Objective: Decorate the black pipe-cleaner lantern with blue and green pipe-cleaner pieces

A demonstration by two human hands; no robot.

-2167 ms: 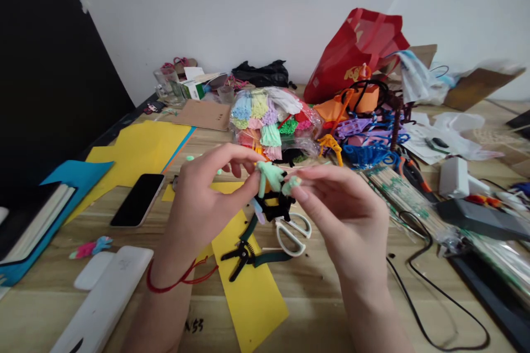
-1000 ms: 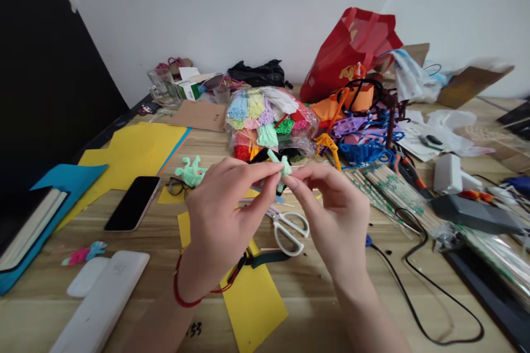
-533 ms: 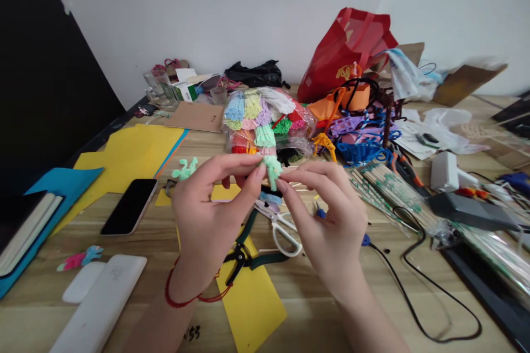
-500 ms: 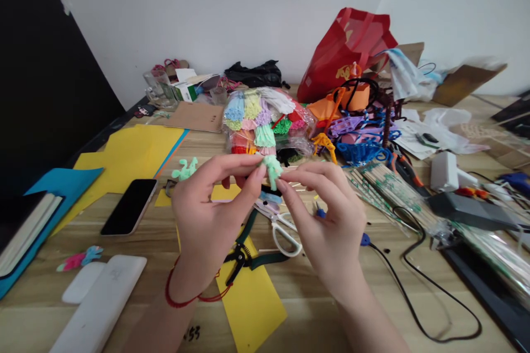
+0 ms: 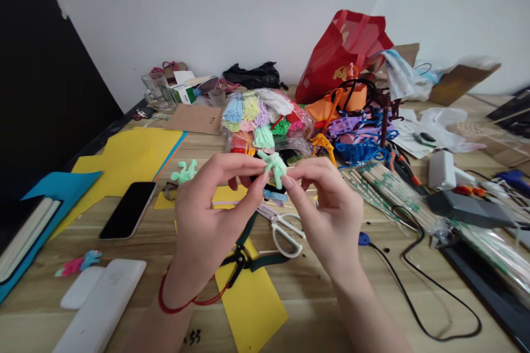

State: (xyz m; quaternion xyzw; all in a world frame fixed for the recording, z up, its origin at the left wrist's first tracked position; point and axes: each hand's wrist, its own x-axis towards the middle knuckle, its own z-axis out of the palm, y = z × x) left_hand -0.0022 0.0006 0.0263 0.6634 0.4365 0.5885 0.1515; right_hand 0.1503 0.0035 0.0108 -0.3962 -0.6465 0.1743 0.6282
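Observation:
Between both hands is a small mint-green figure (image 5: 275, 167) of fuzzy pipe cleaner, held up above the table. My left hand (image 5: 219, 198) pinches its left side between thumb and fingertips. On its other side, the thumb and index finger of my right hand (image 5: 327, 204) grip it too. A second mint-green fuzzy piece (image 5: 184, 170) lies on the table just beyond my left hand. Below the hands are white-handled scissors (image 5: 286, 235) and dark green pliers (image 5: 239, 257), partly over a yellow sheet (image 5: 252, 303).
A clear bag of coloured pipe cleaners (image 5: 265, 118) lies ahead, beside a red bag (image 5: 343, 55). At left are a phone (image 5: 128, 209), a white power bank (image 5: 103, 303) and yellow paper (image 5: 128, 154). Bundled sticks (image 5: 389, 196) and a black cable (image 5: 408, 292) lie at right.
The green figure has turned between my fingers, and more of its limbs show spread out. Both hands stay pinched on it, having shifted only slightly.

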